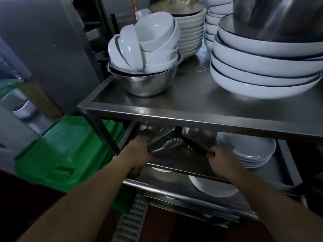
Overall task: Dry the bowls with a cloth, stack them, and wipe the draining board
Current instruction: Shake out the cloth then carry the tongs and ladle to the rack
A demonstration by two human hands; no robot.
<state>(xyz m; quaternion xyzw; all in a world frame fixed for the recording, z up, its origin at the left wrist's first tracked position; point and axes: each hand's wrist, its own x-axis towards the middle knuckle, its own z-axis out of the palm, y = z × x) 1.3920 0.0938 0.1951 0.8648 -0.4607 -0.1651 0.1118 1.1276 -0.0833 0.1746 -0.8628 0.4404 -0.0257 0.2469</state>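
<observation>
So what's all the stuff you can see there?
Small bowls: several, white, piled loosely in the steel bowl, top shelf left.
Steel bowl: one, silver, top shelf left.
Big bowls: about five, white with dark rims, stacked top shelf right.
Plate stack: one tall stack, white, behind the small bowls.
Back bowls: one stack, white, top shelf back.
Tongs: silver, middle shelf.
Middle plates: one stack, white, middle shelf right.
Bottom plates: one stack, white, bottom shelf.
Crate: one, green, left of the rack.
Rack: one, steel, three shelves.
Left hand: grips the tongs.
Right hand: grips a thin dark handle; the item is unclear.
</observation>
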